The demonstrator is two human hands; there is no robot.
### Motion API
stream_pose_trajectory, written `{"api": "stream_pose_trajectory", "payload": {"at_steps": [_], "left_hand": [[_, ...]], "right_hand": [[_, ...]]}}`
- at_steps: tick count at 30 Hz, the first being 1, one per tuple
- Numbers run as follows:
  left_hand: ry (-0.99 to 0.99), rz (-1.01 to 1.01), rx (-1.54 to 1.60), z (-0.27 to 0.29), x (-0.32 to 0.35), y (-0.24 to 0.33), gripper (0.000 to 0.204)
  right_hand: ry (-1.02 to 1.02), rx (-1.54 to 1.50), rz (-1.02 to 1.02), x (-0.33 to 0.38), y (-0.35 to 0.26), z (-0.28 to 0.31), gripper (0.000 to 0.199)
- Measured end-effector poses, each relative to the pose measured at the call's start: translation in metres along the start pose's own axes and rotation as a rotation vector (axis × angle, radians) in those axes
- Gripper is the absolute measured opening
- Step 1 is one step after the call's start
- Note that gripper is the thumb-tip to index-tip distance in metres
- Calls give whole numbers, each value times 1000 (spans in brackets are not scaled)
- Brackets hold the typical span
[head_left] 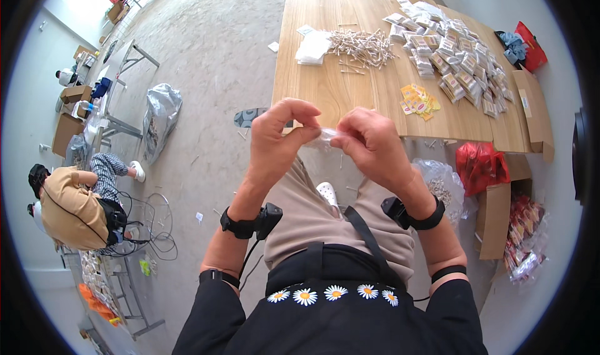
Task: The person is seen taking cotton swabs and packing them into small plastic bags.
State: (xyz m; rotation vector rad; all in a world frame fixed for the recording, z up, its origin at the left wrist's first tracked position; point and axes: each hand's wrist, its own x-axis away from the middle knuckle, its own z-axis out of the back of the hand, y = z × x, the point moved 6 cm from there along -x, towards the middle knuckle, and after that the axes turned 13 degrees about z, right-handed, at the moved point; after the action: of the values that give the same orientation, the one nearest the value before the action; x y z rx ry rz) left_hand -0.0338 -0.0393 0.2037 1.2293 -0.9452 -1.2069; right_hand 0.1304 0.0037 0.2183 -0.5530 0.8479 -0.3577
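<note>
My left hand (282, 130) and my right hand (374, 144) are raised in front of me, at the near edge of the wooden table (350, 108). Thumb and fingers of each pinch a small clear plastic bag (325, 135), stretched between them. Whether anything is inside the bag, I cannot tell. Beyond them on the tabletop lies a loose pile of cotton swabs (365, 49), next to a stack of white, filmy bags (312, 47). Small yellow cards (419, 100) are spread to the right, in front of a large heap of packed cotton swabs (453, 52).
Under the table's right side are a clear bag of swabs (440, 183), a red plastic bag (481, 167) and an open cardboard box (495, 220). A grey plastic bag (161, 120) stands on the floor at left. Another person (75, 205) sits far left, near cables (153, 220).
</note>
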Motion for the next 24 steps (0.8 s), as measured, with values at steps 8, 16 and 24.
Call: {"api": "stream_pose_trajectory", "payload": {"at_steps": [8, 16, 24], "left_hand": [[29, 164, 483, -5, 4, -8, 30], [-46, -11, 0, -5, 4, 18, 34], [-94, 0, 23, -8, 9, 4, 39]], "right_hand": [[110, -537, -295, 20, 7, -32, 26], [6, -563, -331, 22, 7, -30, 22], [-27, -500, -334, 25, 9, -33, 15]]}}
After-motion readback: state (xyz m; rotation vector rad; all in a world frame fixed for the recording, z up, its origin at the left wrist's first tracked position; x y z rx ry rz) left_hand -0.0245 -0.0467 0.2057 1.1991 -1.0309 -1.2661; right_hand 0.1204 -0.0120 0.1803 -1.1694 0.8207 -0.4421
